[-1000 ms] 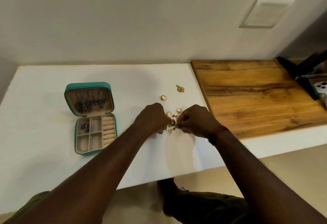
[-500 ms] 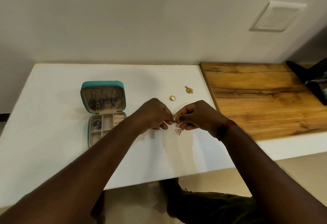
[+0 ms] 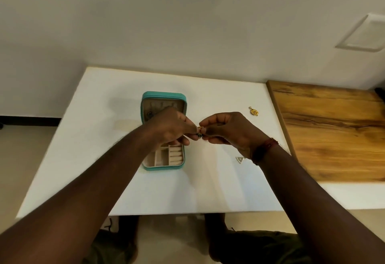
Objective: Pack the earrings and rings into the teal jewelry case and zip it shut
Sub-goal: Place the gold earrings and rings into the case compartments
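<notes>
The teal jewelry case (image 3: 163, 95) lies open on the white table (image 3: 104, 138), its lid propped up and beige compartments showing. My left hand (image 3: 169, 127) hovers over the case and hides its middle. My right hand (image 3: 227, 131) meets it just right of the case. Between their fingertips both hands pinch a small gold earring with a green stone (image 3: 200, 132), held above the table. A gold earring (image 3: 254, 111) lies at the far right of the table. A small triangular piece (image 3: 240, 159) lies by my right wrist.
A wooden board (image 3: 333, 130) adjoins the table on the right. The wall rises just behind the table. A red thread band (image 3: 268, 146) circles my right wrist. My legs show below the table's front edge.
Both hands lifted the green-stone earring off the table and carried it left toward the case. The view shifted, so the case now sits under my left hand.
</notes>
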